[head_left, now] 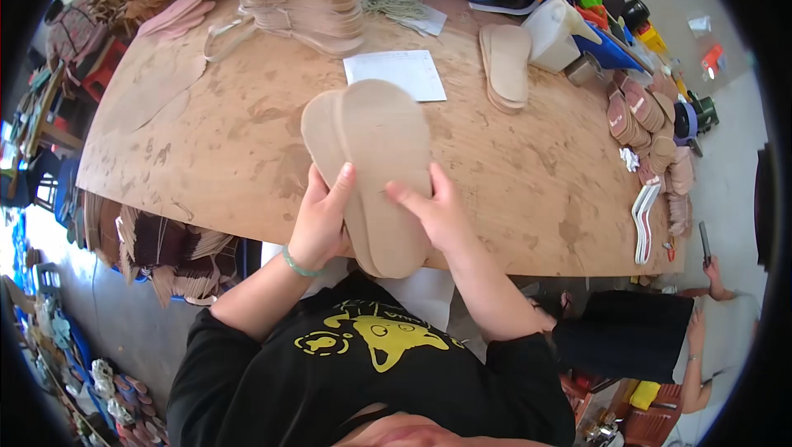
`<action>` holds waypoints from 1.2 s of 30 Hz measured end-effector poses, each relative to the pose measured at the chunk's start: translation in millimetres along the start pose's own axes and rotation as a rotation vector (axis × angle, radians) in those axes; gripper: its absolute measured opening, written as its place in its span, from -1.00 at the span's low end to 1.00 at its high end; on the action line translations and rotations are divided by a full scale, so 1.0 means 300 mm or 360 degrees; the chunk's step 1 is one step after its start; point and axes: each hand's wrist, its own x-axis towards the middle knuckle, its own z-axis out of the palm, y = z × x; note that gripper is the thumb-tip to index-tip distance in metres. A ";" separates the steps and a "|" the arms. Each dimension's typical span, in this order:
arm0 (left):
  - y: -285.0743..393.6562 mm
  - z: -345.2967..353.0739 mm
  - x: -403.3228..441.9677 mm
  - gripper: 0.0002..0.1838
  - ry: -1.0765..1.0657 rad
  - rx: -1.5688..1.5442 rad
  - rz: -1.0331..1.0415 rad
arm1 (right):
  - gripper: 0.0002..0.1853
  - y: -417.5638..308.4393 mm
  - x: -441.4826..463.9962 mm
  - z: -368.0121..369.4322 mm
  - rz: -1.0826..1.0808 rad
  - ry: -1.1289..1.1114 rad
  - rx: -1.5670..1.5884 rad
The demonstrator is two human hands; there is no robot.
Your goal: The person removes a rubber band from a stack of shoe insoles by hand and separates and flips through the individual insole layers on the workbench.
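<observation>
A pair of beige shoe insoles point(386, 137) is held up over the near edge of the wooden table, one partly overlapping the other. My left hand point(323, 214) grips their left side, its thumb on the front face and a green bangle at the wrist. On the right side, my right hand point(439, 206) grasps the insoles with its thumb lying across the front. The fingers of both hands are partly hidden behind the insoles. Just beyond the insole tips lies a white sheet of paper point(404, 74) with faint marks.
A tall stack of tied insoles point(304, 1) stands at the back of the wooden table point(239, 125), beside pale rubber bands point(392, 1). Farther right are another few insoles point(505, 67), a white plastic jug point(554, 33) and bundled insoles point(635, 113). Another person point(627, 335) is at right.
</observation>
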 end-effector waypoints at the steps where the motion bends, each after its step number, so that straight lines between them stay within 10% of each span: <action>1: -0.007 0.005 -0.004 -0.45 -0.0071 0.0052 -0.0046 | -0.46 0.005 -0.024 -0.011 0.0021 0.0129 0.0238; 10: 0.053 -0.125 0.057 -0.44 -0.0124 0.0551 -0.0259 | -0.63 0.038 -0.196 -0.150 -0.0322 0.0525 0.0269; 18: 0.361 -0.381 0.222 -0.42 -0.0228 0.1989 0.0007 | -0.51 0.122 -0.285 -0.119 -0.0362 0.0383 -0.0034; 22: 0.321 -0.378 0.142 -0.26 0.0022 0.3088 0.1224 | -0.49 0.116 -0.294 -0.047 -0.0492 0.0252 -0.0139; 26: 0.218 -0.131 -0.046 -0.35 -0.1168 0.0793 0.0270 | -0.49 0.136 -0.275 0.022 -0.0424 0.0085 0.0010; 36: 0.115 -0.069 -0.061 -0.64 -0.0445 0.0466 0.0072 | -0.54 0.063 -0.286 0.099 -0.0243 -0.0176 0.0046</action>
